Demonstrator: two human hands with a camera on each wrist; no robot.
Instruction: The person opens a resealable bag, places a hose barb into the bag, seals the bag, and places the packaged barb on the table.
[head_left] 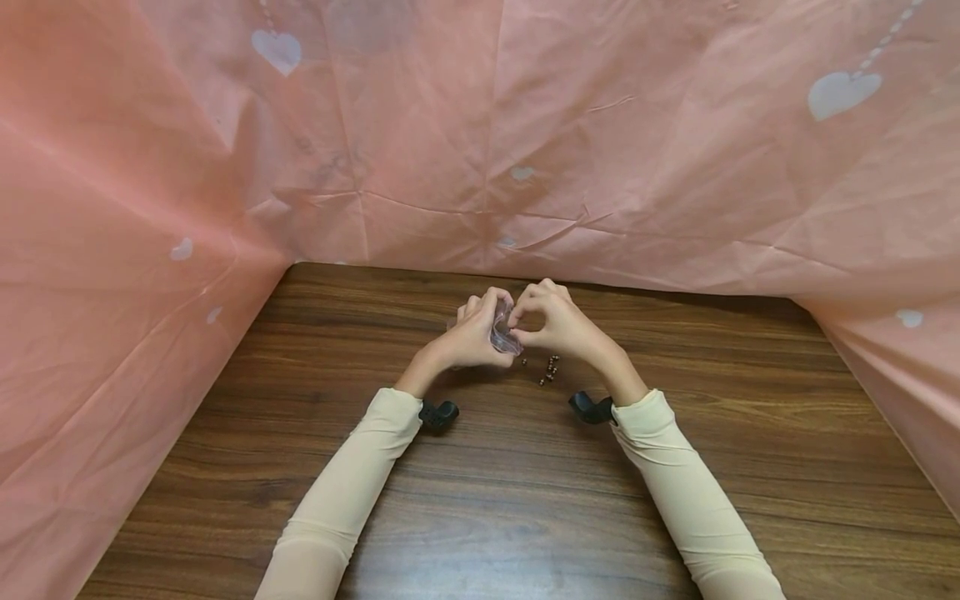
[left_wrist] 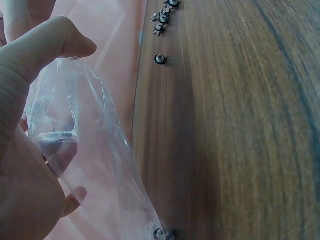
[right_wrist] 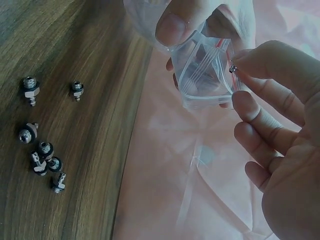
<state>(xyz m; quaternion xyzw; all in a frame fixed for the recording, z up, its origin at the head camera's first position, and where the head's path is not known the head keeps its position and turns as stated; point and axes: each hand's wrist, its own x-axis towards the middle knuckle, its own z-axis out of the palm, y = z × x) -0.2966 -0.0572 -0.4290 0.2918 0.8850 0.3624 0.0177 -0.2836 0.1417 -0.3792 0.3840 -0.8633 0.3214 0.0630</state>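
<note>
My left hand (head_left: 471,335) grips a clear zip-lock bag (right_wrist: 207,101), its red-striped mouth spread open and turned toward my right hand. In the left wrist view the bag hangs down past the palm, with a small metal fitting (left_wrist: 158,234) showing at its lower corner. My right hand (head_left: 564,325) is at the bag's mouth, thumb and index finger pinching a small metal piece (right_wrist: 233,69), mostly hidden by the fingertips. Several barbed metal fittings (right_wrist: 31,91) with hex bodies and black rings lie loose on the table below the hands.
The wood-grain table (head_left: 480,492) runs back to a pink cloth (head_left: 420,150) with white hearts, which also rises at the left and right sides. Black wrist mounts (head_left: 438,415) stick out inward from both sleeve cuffs.
</note>
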